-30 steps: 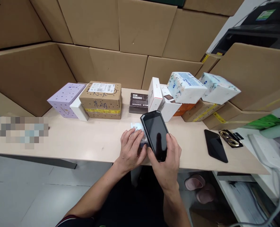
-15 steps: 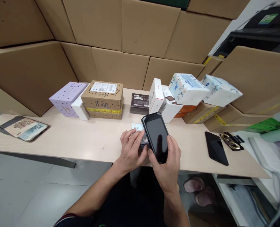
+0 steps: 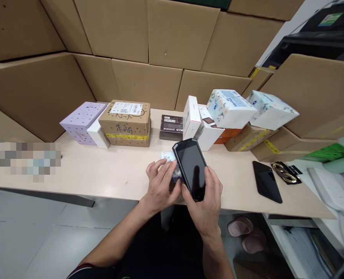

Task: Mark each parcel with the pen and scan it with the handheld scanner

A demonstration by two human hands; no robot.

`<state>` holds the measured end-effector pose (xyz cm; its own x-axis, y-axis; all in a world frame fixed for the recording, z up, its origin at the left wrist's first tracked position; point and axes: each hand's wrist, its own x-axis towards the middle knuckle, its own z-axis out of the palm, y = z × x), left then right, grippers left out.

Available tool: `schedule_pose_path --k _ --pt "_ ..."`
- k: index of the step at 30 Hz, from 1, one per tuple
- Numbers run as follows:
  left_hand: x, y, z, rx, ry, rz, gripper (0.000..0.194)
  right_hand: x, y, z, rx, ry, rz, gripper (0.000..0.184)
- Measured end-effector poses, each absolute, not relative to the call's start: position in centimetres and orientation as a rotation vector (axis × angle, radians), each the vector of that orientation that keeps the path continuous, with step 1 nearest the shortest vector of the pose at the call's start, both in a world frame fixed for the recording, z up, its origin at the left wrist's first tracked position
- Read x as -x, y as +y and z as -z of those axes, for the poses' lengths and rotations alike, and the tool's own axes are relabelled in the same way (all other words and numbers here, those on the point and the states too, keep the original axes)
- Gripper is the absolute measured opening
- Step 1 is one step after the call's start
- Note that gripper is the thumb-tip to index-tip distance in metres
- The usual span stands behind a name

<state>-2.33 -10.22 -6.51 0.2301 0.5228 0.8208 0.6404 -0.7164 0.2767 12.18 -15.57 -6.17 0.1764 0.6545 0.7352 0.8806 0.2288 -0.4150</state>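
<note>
My right hand (image 3: 205,201) grips a black rugged phone (image 3: 190,167) with a dark screen, tilted above the front edge of the light wooden table (image 3: 108,174). My left hand (image 3: 160,185) lies beside it, fingers curled over a small pale-blue printed packet (image 3: 168,157) that rests on the table, mostly hidden under the fingers and the phone.
A row of boxes stands at the back: a lilac box (image 3: 80,121), a taped cardboard parcel (image 3: 125,123), a black box (image 3: 171,126), white boxes (image 3: 199,126) and patterned packs (image 3: 230,107). A second black phone (image 3: 267,181) and gold rings (image 3: 284,172) lie right. Large cartons line the wall.
Almost nothing has moved. The phone has dipped slightly lower and my left fingers have shifted a little on the packet.
</note>
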Motion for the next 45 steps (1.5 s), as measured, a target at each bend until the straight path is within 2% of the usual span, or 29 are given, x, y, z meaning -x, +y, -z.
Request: schedule_pose_path --k 45 --pt "2.19 -10.25 6.53 2.332 -1.176 1.498 0.065 -11.88 -15.63 5.94 1.528 -1.518 0.270 0.080"
